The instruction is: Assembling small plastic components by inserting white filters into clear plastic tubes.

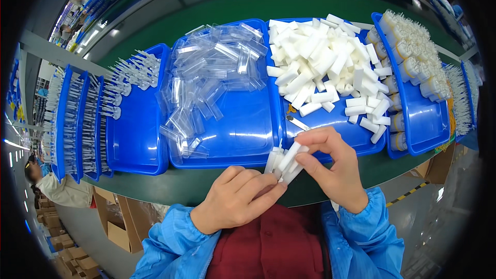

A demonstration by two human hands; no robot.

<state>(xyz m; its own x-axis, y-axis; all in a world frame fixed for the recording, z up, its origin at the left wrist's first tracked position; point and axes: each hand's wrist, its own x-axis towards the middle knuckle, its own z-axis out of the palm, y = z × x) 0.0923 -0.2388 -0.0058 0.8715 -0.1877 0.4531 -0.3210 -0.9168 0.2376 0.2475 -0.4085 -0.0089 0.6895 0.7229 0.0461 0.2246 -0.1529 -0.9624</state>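
Observation:
Over the table's near edge, my two hands meet at a small cluster of white oblong blocks (288,162), foam-like in look. My left hand (232,196) is closed around the lower end of the cluster. One piece at its left side looks translucent, but I cannot make out what it is. My right hand (333,163) pinches the upper end of a block between thumb and fingers. Just beyond, a blue tray (330,119) carries a heap of similar white blocks (315,54). To its left, another blue tray (243,113) holds clear plastic sleeves (217,67).
On the left, a blue tray (134,134) holds white stemmed parts (137,70), with more trays (77,124) standing edge-on beside it. At right, a raised blue tray (423,119) carries bundled white pieces (413,46). Cardboard boxes (116,222) sit below the green table (199,181).

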